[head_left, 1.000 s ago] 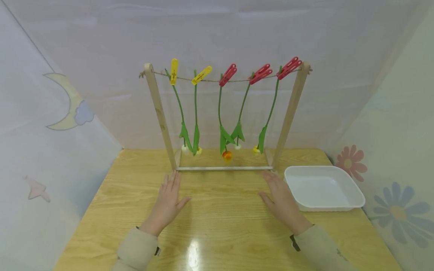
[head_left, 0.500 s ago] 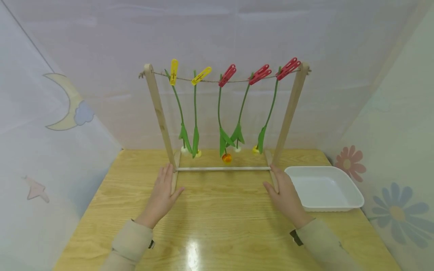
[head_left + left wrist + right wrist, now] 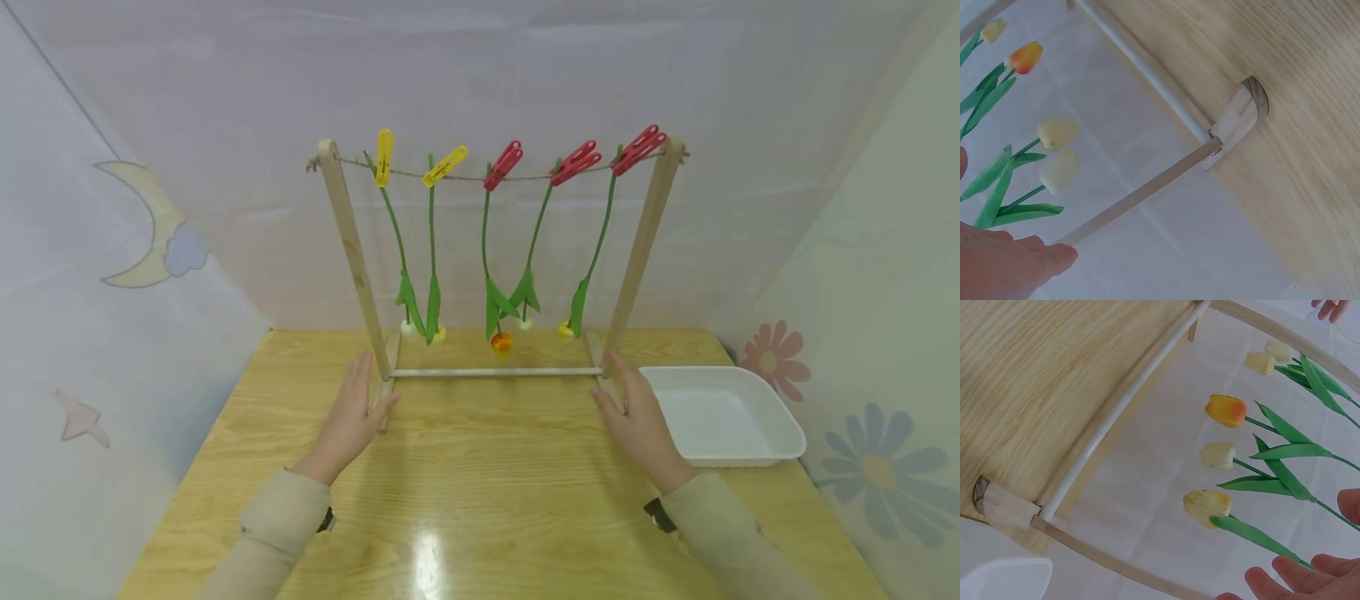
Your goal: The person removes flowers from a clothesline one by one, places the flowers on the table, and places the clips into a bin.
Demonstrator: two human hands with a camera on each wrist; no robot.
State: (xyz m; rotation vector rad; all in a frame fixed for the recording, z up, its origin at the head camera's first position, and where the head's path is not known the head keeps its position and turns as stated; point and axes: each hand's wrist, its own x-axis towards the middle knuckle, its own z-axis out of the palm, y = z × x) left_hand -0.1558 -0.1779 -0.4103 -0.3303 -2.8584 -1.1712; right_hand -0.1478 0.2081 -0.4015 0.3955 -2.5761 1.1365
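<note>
A wooden rack [image 3: 348, 250] stands at the back of the table, a twine line [image 3: 528, 178] strung between its two posts. Yellow clothespins [image 3: 446, 166] and red clothespins [image 3: 576, 162] hold several artificial tulips by their stems, blooms downward. One is an orange tulip [image 3: 502, 343], also seen in the right wrist view [image 3: 1225, 411]; the others are white and yellow. My left hand [image 3: 347, 429] is beside the rack's left foot [image 3: 1235, 122], fingers extended. My right hand [image 3: 639, 425] is likewise by the right foot [image 3: 1009, 505]. Neither hand holds anything; whether they touch the rack is unclear.
A white plastic tray [image 3: 723, 460] sits on the table right of the rack, close to my right hand. A pale rod [image 3: 495, 372] joins the rack's feet. Behind hangs a pale cloth backdrop [image 3: 480, 75], with printed side panels left and right.
Both hands have moved outward, from in front of the rack's feet to beside them, leaving the feet more exposed. The rack, tulips and tray stay essentially where they were.
</note>
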